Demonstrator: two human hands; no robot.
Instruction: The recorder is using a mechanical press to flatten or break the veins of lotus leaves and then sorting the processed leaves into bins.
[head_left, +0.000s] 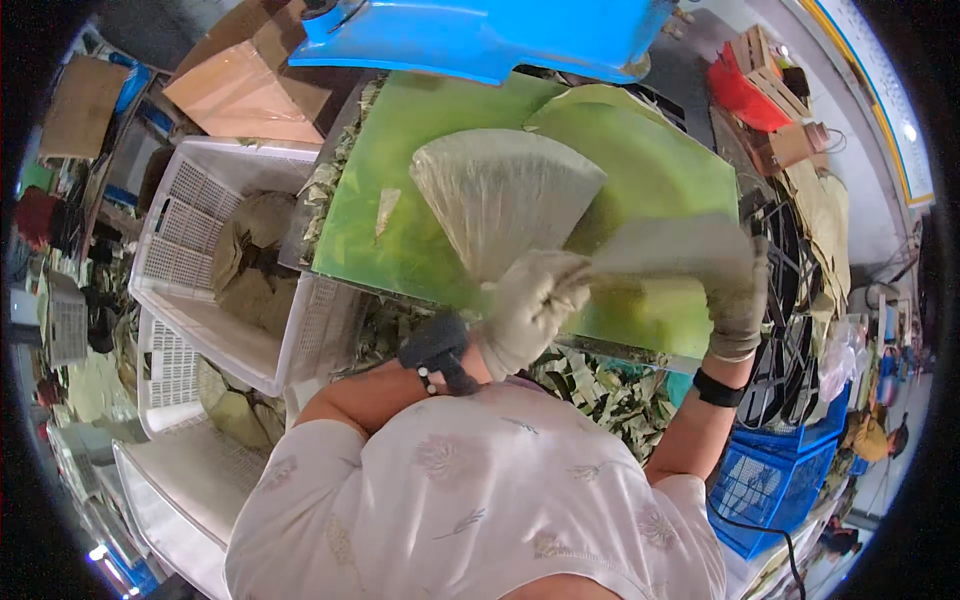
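Note:
A pale, fan-shaped stack of dried leaf pieces (508,185) lies on the green cutting board (370,215), its narrow end toward me. My left hand (535,305), in a light glove, is closed beside that narrow end, its fingers pinching the tip of another grey-green leaf piece (665,250). That piece is smeared by motion and stretches across the board to my right hand (738,305). Also gloved, my right hand is closed at the piece's wide end; its fingers are partly blurred. A small loose leaf scrap (386,212) rests on the board's left part.
A blue machine head (480,35) overhangs the board's far edge. White crates (205,320) with bundled leaves stand at the left, near a cardboard box (250,95). Leaf scraps (610,400) fill the space below the board. Blue baskets (770,480) stand at the right.

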